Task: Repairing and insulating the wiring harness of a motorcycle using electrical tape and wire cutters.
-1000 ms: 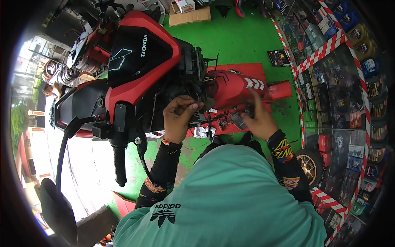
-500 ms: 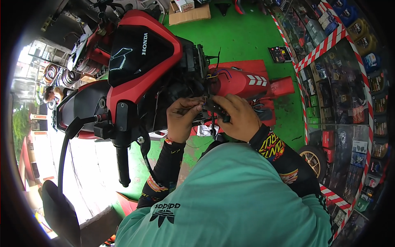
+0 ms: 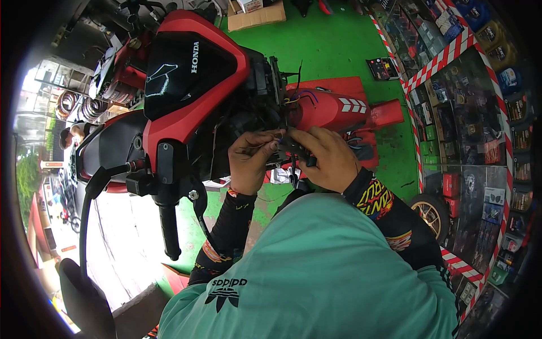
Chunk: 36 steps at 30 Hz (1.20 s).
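Observation:
In front of the open nose of a red and black motor scooter (image 3: 197, 79), my two hands meet close together. My left hand (image 3: 248, 161) is closed in a pinch, thumb against fingertips; what lies in it is too small to make out. My right hand (image 3: 330, 158) wraps round a dark hand tool (image 3: 294, 148), its tip beside my left fingertips. The fingers cover much of that tool, so its exact kind does not show. Loose wires (image 3: 305, 97) in blue, yellow and black stick out of the scooter's front, just beyond my hands.
A red front fender (image 3: 333, 107) with white marks lies on the green floor (image 3: 333, 45), next to a red tray or mat (image 3: 367, 148). Glass display shelves (image 3: 468, 124) edged in red-white tape line the right. The handlebar grip (image 3: 168, 226) and mirror (image 3: 87, 296) jut at left.
Both hands stay nearly in place, with only slight finger movement. The view has shifted a little, so the scooter appears slightly further left.

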### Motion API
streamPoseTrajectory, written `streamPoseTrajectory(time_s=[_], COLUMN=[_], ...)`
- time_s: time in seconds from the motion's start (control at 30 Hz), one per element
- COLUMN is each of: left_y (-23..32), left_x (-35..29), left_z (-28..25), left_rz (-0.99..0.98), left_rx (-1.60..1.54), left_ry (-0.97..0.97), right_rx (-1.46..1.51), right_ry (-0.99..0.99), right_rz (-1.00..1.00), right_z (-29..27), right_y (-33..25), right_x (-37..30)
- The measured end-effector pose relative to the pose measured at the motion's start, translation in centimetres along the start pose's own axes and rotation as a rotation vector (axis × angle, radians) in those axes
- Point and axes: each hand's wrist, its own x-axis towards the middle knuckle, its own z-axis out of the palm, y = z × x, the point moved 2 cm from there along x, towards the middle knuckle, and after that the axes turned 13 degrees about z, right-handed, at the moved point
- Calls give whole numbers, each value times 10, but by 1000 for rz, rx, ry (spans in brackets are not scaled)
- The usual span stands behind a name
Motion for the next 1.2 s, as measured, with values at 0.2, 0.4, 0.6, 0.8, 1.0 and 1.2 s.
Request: streamPoseTrajectory(time_s=[0.2, 0.4, 0.6, 0.8, 1.0, 1.2], left_y=[-1, -1, -1, -1, -2, -2], left_x=[-1, 0, -1, 0, 0, 0], left_z=[-1, -1, -3, 0, -2, -1], left_rz=[25, 28, 29, 21, 28, 34], left_rx=[7, 8, 4, -7, -14, -33], left_ry=[-14, -7, 4, 7, 7, 3], right_rx=[21, 58, 64, 56, -3, 14], right_ry=[-11, -59, -83, -66, -8, 34], right_rz=[0, 38, 66, 66, 33, -7], right_z=[1, -1, 2, 1, 2, 1], right_y=[-1, -2, -4, -2, -3, -3], right_x=[1, 2, 3, 3, 3, 3])
